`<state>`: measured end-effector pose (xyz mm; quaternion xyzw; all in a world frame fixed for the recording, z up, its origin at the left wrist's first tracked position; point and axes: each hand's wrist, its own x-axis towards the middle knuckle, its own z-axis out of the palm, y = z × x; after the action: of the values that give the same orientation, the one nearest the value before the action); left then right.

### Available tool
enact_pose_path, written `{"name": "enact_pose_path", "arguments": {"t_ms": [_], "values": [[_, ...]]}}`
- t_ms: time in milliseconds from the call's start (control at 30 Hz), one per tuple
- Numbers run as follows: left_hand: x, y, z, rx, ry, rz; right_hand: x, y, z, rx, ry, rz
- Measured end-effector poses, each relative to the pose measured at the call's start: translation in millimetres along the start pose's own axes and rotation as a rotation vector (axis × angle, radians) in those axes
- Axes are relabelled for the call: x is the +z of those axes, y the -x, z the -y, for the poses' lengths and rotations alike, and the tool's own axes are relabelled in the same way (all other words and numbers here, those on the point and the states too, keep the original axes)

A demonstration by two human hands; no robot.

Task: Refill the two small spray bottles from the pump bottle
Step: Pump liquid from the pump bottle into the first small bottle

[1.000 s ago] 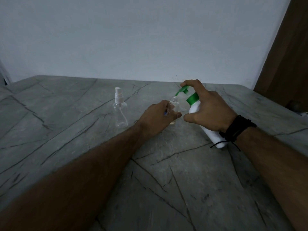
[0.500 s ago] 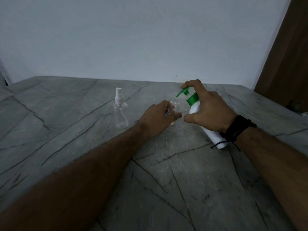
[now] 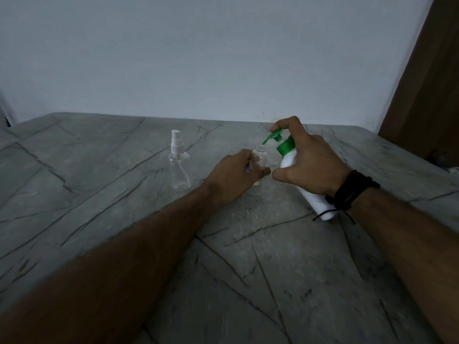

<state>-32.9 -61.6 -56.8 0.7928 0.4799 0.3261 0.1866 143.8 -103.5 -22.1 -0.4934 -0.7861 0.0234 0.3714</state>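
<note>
While curled round both bottles: left hand (image 3: pixel 236 176) gripping uncapped spray bottle (image 3: pixel 259 158), right hand (image 3: pixel 310 165) pump bottle (image 3: pixel 289 157).

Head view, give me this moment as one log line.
left hand grips open small bottle | right hand holds tilted pump bottle, spout over its neck | capped spray bottle upright, untouched

Both bare forearms reach forward and converge near the middle. Left hand (image 3: pixel 236 175) sits low, knuckles up, fingers curled around the open spray bottle (image 3: pixel 259 157). Right hand (image 3: pixel 310 165) is higher, wrapped round the tilted pump bottle (image 3: pixel 288 157), index finger hooked over the green pump head (image 3: pixel 273 136), thumb pointing left. Black corded wristband (image 3: pixel 352 192) on the right wrist.
</note>
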Motion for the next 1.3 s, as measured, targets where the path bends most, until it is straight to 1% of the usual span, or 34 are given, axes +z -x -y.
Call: {"name": "enact_pose_path", "arguments": {"t_ms": [967,1133,1300], "values": [[1.7,-1.9,1.7,0.029,-0.024,-0.007,-0.8,1.0,0.0,-0.018,0.006,-0.004],[3.0,-2.6,3.0,0.013,-0.012,-0.001,-1.6,1.1,0.9,0.004,0.015,-0.002],[2.6,-3.0,3.0,0.01,-0.003,0.004,-0.3,1.7,0.2,-0.014,0.016,-0.009]]}}
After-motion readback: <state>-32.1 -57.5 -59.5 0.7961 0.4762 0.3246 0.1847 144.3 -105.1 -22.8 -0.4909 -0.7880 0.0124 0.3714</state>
